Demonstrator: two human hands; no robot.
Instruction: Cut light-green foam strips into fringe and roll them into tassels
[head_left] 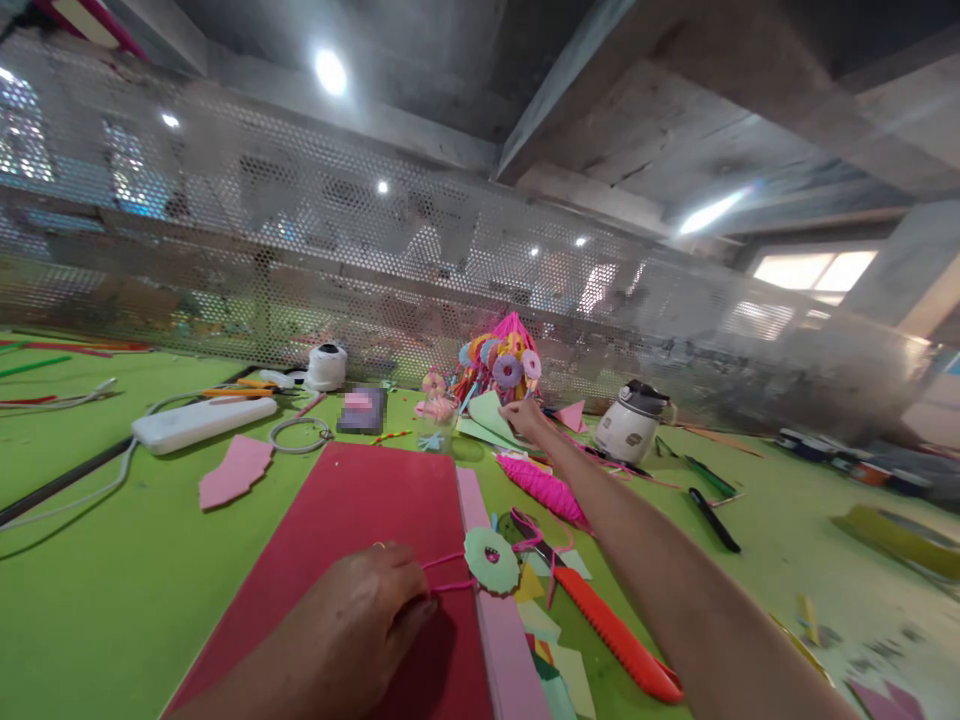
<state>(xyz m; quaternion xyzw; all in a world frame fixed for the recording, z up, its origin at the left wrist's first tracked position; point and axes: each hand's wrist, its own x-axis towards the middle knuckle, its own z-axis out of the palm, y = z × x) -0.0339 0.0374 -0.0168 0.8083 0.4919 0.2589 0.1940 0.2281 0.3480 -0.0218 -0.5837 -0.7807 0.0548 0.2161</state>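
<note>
My left hand [375, 610] is closed above the red board [390, 490], gripping a pink string [446, 586]. That string runs to a pale green paper ring [491, 560] with a scalloped edge, lying by the board's right side. Farther off, my right hand [527, 418] reaches out, its fingers pinching a light green paper sheet [489, 412]. Behind it stands a bunch of colourful paper rings [508, 370] with pink strings. Beneath my right forearm lies a bright pink yarn bundle [544, 487].
A red-handled tool [615, 630] lies among paper scraps [574, 675] at the board's right. A white jug [630, 422] stands farther right, near a black pen-like object [714, 520]. Left are a white power strip [202, 424] and pink paper [236, 472]. A perforated metal screen [337, 250] rises behind.
</note>
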